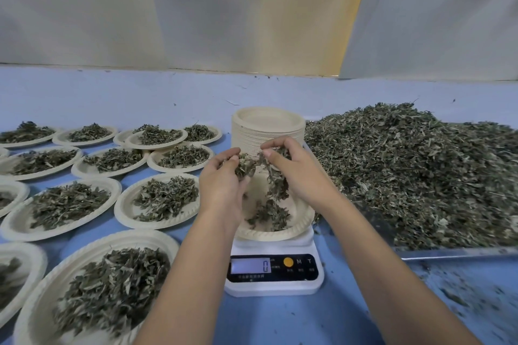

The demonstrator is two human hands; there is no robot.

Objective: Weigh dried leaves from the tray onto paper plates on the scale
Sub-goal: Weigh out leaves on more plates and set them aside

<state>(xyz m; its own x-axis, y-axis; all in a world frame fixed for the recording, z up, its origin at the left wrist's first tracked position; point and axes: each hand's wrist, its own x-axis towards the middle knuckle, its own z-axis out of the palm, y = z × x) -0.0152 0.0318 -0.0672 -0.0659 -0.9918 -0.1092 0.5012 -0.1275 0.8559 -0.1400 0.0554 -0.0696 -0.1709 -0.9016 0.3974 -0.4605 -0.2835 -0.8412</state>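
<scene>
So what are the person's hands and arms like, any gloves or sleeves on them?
Nothing is worn that shows. The left hand and right hand are bare: no gloves, rings or bracelets. The left forearm and right forearm are bare too, with no sleeve or watch down to the picture's edge.

We count two grips: the left grip [224, 185] holds one clump of leaves [245, 166], and the right grip [297, 173] holds a second clump [276, 179]. One scale [273, 286] sits at lower centre and carries one paper plate [280, 234]. One stack of empty plates [267, 131] stands mid-frame. Across the left half we make out fourteen leaf-filled plates [16, 230], several cut off by the frame's edge. At right, one tray [454, 253] holds one heap of dried leaves [420, 171]. One tabletop [112, 92] carries it all.
</scene>
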